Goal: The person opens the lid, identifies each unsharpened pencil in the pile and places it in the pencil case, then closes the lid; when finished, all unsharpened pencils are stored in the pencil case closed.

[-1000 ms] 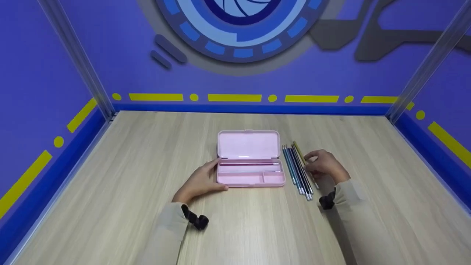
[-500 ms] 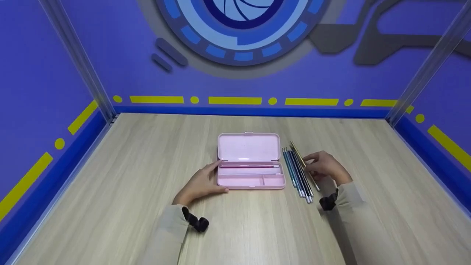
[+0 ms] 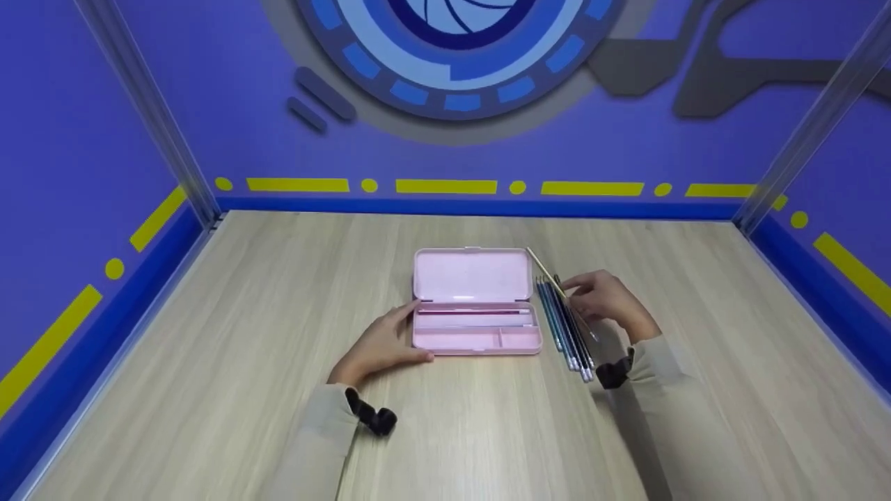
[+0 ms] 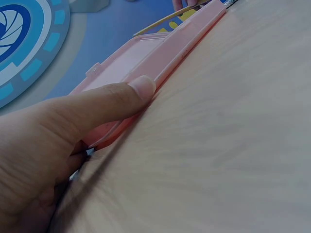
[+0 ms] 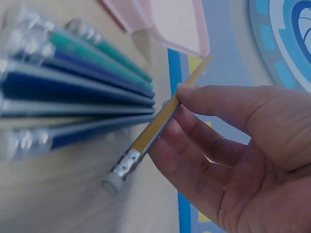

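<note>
An open pink pencil case (image 3: 477,306) lies mid-table, lid flat at the back, with a pencil (image 3: 473,311) in its long tray. My left hand (image 3: 381,344) rests against the case's left end, thumb (image 4: 109,99) along its front edge (image 4: 170,58). My right hand (image 3: 604,298) pinches a yellow pencil (image 3: 546,271) and holds it lifted and tilted above a row of several blue and teal pencils (image 3: 567,327) right of the case. In the right wrist view the yellow pencil (image 5: 155,124) shows its eraser end low, my fingers (image 5: 214,104) curled round it, the pencil row (image 5: 73,92) beneath.
The wooden table (image 3: 243,348) is walled in by purple panels with a blue base strip (image 3: 473,207) at the back and both sides. Metal posts (image 3: 150,118) stand at the back corners. Black wrist straps (image 3: 372,416) sit on both sleeves.
My right hand has lifted the yellow pencil off the row and swung its tip up toward the case lid's far right corner. The left hand and case have stayed put.
</note>
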Motion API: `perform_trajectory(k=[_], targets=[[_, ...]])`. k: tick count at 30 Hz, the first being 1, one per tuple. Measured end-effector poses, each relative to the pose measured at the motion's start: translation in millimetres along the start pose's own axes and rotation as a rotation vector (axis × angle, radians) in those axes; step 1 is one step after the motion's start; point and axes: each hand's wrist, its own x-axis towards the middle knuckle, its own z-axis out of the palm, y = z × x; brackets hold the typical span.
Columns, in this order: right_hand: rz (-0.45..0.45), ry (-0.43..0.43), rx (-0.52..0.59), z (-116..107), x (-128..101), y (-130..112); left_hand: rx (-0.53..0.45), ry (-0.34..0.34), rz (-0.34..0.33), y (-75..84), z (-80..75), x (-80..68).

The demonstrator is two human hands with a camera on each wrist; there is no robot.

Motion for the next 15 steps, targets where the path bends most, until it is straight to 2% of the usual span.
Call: perform_trajectory(k=[8, 15], targets=[[-0.063, -0.005, 0.001, 5, 4, -17, 0.014, 0.004, -0.007, 0.4, -0.7, 1.3], [-0.158, 0.008, -0.078, 15, 10, -33, 0.014, 0.006, -0.003, -1.2, 0.0, 0.3]])
